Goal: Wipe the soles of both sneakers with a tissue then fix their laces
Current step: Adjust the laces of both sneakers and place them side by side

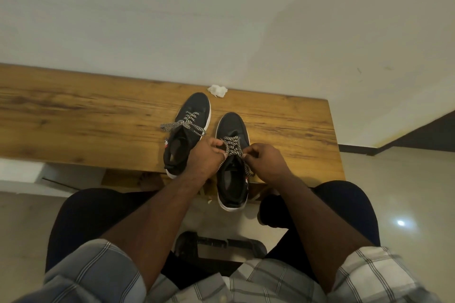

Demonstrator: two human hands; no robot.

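On the wooden table (73, 115), the left sneaker (187, 130) stands with its laces tied. The left hand (205, 157) and right hand (264, 160) each pinch the right sneaker's (231, 155) laces (231, 145). A crumpled tissue (217, 90) lies beyond the toes.

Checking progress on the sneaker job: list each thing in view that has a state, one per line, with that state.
left sneaker: upright on the table, laces lying loose across it.
right sneaker: upright, heel past the table edge, laces held in both hands.
tissue: crumpled, lying apart beyond the sneakers' toes.
left hand: pinches a lace.
right hand: pinches a lace.
table: wooden, against the wall.
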